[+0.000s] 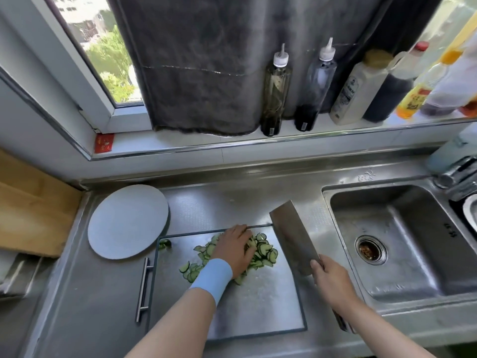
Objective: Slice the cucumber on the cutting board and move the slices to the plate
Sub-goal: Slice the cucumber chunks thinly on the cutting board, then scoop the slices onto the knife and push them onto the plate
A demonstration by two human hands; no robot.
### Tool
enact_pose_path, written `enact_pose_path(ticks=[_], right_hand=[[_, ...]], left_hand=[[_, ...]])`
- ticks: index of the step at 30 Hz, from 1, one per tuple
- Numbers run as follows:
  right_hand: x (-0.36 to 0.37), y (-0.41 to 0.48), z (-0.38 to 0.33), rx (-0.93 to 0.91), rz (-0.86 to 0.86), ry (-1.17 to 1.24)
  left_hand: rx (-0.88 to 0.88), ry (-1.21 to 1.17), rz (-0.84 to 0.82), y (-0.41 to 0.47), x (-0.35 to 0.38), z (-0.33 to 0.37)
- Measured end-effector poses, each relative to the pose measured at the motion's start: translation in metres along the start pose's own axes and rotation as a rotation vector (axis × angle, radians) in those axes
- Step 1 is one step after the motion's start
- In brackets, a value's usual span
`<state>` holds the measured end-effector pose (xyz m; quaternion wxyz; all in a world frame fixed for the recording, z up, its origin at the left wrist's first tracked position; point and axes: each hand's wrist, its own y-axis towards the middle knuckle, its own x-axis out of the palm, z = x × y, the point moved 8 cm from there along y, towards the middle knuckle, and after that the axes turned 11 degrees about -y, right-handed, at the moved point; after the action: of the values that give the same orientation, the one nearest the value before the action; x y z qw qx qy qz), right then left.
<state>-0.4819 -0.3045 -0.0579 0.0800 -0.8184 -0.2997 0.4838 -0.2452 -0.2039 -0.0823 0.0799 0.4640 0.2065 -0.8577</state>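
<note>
While our right grip (333,280) is curled tight round the handle of the broad steel cleaver (294,239), thumb up against the heel of the blade, we hold that blade tilted along the right edge of the steel cutting board with the dark rim (232,311). It is just beside the cut pile and not touching it. We cannot tell whether its edge meets the board.

Our left grip (233,251), with a light blue wristband (213,277) at the wrist, lies palm down with fingers spread and lightly bent, pressing on the heap of thin green cucumber slices (265,251) and closing round nothing. All the slices we see sit on the far half of the board, fanned out on both sides of the hand. A small green cucumber end piece (165,244) lies at the board's far left corner.

Just beyond that corner the round white plate (129,220) rests on the steel surface (85,306). A steel bar handle (144,290) runs beside the board's left edge. To the right is the steel sink (400,241). Behind, several sauce bottles (276,91) stand on the window ledge against a dark grey curtain (206,60).
</note>
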Motion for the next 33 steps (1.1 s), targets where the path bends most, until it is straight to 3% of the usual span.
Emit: enact_pose_path(ticks=[5, 10, 18, 24, 29, 33], right_hand=[[0.009, 0.01, 0.022, 0.085, -0.044, 0.074], [0.018, 0.009, 0.029, 0.14, -0.122, 0.159], [0.04, -0.011, 0.034, 0.164, -0.148, 0.194], [0.05, -0.025, 0.034, 0.162, -0.17, 0.169], [0.056, -0.019, 0.012, 0.107, -0.221, 0.059], [0.07, -0.015, -0.004, 0.089, -0.281, 0.115]], left_hand=[[0.015, 0.026, 0.082, -0.008, -0.003, 0.007], [0.141, 0.109, -0.079, 0.005, 0.018, 0.046], [0.229, 0.118, 0.03, -0.009, 0.02, 0.034], [0.069, 0.038, 0.066, -0.011, 0.017, 0.024], [0.07, 0.044, 0.049, -0.007, 0.029, 0.026], [0.073, 0.035, 0.073, -0.007, 0.03, 0.024]])
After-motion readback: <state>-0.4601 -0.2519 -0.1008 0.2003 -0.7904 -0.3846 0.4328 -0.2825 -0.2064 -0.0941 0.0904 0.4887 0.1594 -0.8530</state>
